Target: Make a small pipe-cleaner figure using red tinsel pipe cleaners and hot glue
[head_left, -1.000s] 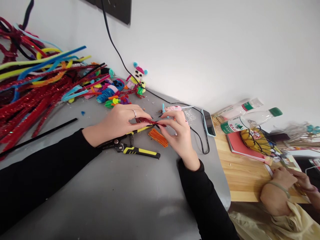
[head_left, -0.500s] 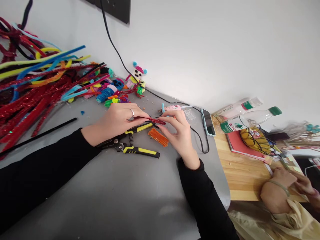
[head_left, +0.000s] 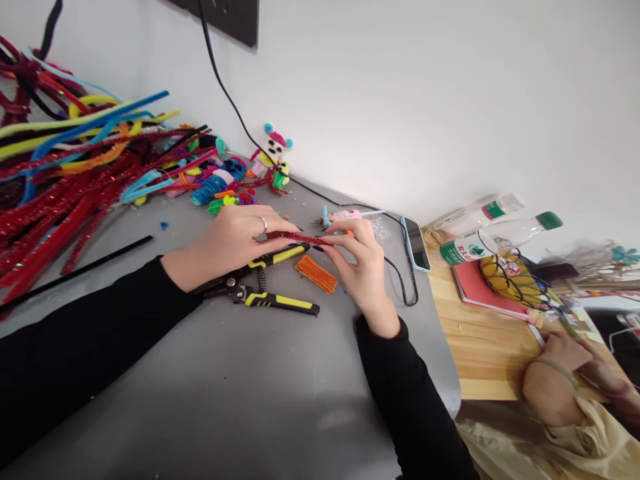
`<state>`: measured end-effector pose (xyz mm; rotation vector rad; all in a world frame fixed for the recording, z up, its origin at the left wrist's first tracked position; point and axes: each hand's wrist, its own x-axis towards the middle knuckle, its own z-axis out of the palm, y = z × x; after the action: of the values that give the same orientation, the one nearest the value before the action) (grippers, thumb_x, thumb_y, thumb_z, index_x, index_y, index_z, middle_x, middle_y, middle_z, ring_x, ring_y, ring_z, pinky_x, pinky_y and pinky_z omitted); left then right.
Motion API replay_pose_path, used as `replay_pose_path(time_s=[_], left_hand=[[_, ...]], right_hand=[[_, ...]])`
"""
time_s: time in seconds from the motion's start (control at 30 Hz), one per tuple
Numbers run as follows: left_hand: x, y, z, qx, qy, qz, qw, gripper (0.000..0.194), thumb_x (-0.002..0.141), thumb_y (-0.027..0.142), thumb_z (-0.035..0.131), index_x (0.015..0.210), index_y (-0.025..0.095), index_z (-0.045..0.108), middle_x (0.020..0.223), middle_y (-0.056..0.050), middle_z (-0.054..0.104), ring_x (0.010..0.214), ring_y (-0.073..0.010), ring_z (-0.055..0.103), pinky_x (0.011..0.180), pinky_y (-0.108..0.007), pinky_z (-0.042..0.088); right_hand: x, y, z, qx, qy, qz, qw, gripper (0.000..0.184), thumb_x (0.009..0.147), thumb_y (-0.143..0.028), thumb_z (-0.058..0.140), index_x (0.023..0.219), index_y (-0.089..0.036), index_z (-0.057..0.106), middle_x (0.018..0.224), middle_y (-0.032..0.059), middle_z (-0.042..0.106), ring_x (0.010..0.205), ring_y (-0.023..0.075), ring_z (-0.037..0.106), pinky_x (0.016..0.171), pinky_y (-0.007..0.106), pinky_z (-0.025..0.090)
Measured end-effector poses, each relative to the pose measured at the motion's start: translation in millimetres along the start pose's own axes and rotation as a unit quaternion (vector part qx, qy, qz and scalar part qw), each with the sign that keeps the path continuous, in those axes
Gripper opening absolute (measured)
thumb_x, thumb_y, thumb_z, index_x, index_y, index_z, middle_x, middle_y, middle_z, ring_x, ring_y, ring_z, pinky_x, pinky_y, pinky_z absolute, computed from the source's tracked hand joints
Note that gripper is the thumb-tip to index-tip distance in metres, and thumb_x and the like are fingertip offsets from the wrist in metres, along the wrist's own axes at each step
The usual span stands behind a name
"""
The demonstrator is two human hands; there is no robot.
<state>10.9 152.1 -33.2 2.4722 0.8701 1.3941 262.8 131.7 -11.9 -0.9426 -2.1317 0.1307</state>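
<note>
Slanting in from the left edge with the left forearm (head_left: pixel 105 353) and up from the bottom with the right forearm (head_left: pixel 407 400), pointing left hand (head_left: pixel 233 237) and right hand (head_left: pixel 363 270) toward each other, pinching thumb to fingers in both, bending the right fingers more.

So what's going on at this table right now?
The person's left hand and right hand pinch a red tinsel strip above a grey table. Yellow-and-black pliers lie partly hidden by the left hand, with a small orange bundle beside them. A heap of pipe cleaners spreads to the left.
</note>
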Motion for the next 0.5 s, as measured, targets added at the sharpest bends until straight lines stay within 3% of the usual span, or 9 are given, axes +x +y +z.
replay_pose_path(time_s=[0.23, 0.4, 0.5], left_hand=[[-1.5, 1.9, 0.0, 0.010, 0.015, -0.004, 1.000, 0.018, 0.103, 0.032, 0.066, 0.103, 0.027, 0.083, 0.091, -0.003, 0.083, 0.075, -0.0157, 0.076, 0.073, -0.024, 0.061], [-1.0, 3.7, -1.3, 0.009, 0.016, -0.013, 1.000, 0.018, 0.103, 0.027, 0.065, 0.100, 0.029, 0.083, 0.096, -0.003, 0.084, 0.081, -0.0179, 0.078, 0.080, -0.027, 0.062], [-0.5, 3.8, -2.0, 0.000, 0.009, -0.011, 1.000, 0.020, 0.104, 0.027, 0.063, 0.099, 0.028, 0.082, 0.094, -0.003, 0.084, 0.080, -0.0179, 0.077, 0.077, -0.026, 0.062]], right_hand=[[-0.5, 0.7, 0.0, 0.000, 0.008, -0.001, 1.000, 0.009, 0.101, -0.022, 0.069, 0.104, -0.028, 0.074, 0.109, 0.0065, 0.075, 0.107, 0.0245, 0.069, 0.096, 0.047, 0.055], [-1.7, 3.4, -1.3, 0.007, 0.005, 0.006, 1.000, 0.046, 0.092, -0.040, 0.081, 0.134, -0.029, 0.066, 0.126, 0.0095, 0.074, 0.120, 0.0291, 0.067, 0.107, 0.052, 0.053], [-1.3, 2.7, -1.6, -0.006, -0.001, -0.002, 1.000, 0.032, 0.095, -0.038, 0.078, 0.124, -0.029, 0.070, 0.121, 0.0090, 0.075, 0.118, 0.0287, 0.069, 0.104, 0.051, 0.055]])
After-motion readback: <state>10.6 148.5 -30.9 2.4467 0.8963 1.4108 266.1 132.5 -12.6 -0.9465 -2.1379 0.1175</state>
